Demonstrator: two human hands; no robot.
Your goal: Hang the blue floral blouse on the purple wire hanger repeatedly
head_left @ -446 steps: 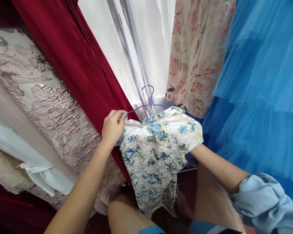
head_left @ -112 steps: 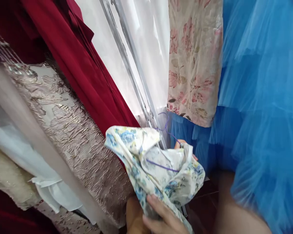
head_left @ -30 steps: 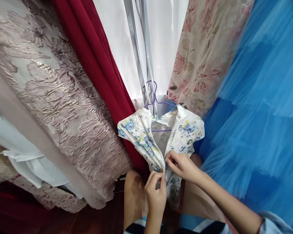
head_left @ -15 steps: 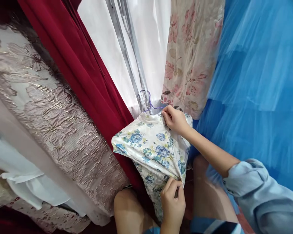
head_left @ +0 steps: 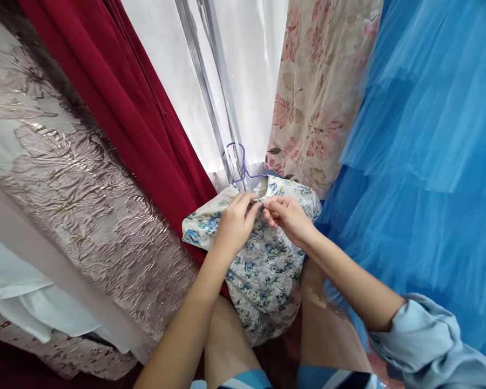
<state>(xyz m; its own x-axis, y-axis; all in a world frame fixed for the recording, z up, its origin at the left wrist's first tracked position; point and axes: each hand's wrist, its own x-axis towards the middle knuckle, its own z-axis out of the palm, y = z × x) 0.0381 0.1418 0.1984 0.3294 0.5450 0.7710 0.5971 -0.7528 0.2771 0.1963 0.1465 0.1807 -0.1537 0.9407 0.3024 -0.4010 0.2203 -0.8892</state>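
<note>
Floral short-sleeved blouse (head_left: 265,270) spread at near centre, pinched at its neckline

A blue tiered tulle skirt (head_left: 421,162) filled the right. On the left hung a mauve embossed brocade (head_left: 101,200), and beside it crimson cloth (head_left: 133,113) slanted down behind the blouse's left sleeve. Pink-flowered beige cloth (head_left: 318,102) hung on the far side, right of centre. The right hand (head_left: 291,217) and left hand (head_left: 235,222) met at the blouse's neckline, thumb and fingers of each narrowed on its edge. Farther off showed a purple hanger (head_left: 244,162), its arms entering the blouse's shoulders.

Purple hanger (head_left: 256,175) bears floral garment (head_left: 263,270); hook (head_left: 243,153) at metal uprights (head_left: 203,70), exact catch unclear
</note>
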